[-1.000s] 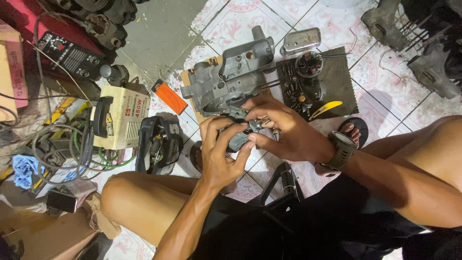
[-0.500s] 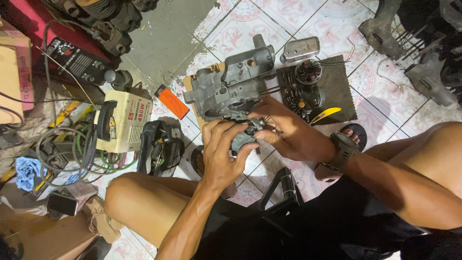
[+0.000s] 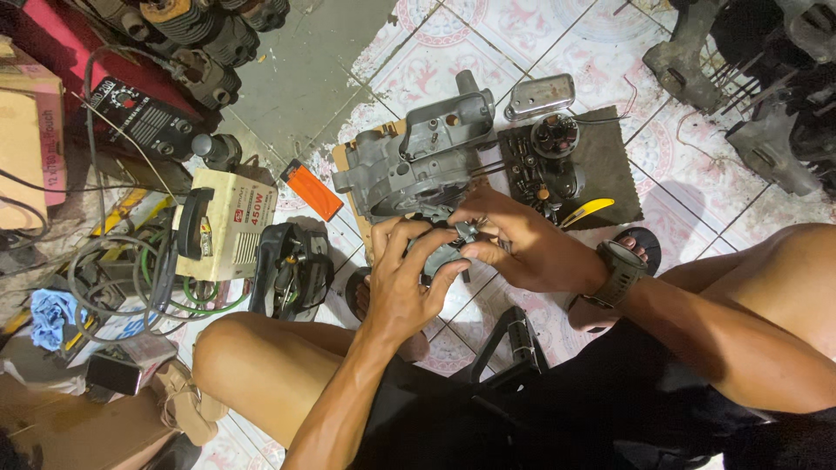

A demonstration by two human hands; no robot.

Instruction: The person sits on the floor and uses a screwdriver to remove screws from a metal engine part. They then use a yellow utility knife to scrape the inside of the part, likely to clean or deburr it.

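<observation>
My left hand (image 3: 406, 283) grips a small grey metal engine part (image 3: 444, 252) from below, fingers curled around it. My right hand (image 3: 518, 244), with a black watch (image 3: 620, 271) on the wrist, pinches the top of the same part with fingertips. Both hands hover just in front of a large grey engine casing (image 3: 418, 161) that rests on a wooden board on the tiled floor. Behind the casing a dark cloth mat (image 3: 601, 174) carries several small black and metal parts and a yellow-handled tool (image 3: 588, 211).
An orange box (image 3: 313, 190) lies left of the casing. A cream welding machine (image 3: 231, 222), a black power tool (image 3: 292, 270) and tangled cables (image 3: 131, 278) fill the left. Engine cylinders (image 3: 200, 35) line the far left; more engine cases (image 3: 766, 104) sit at the right. My knees flank the hands.
The view has shifted slightly. Both hands stay closed on the small part, fingers working at it with only small shifts in grip.
</observation>
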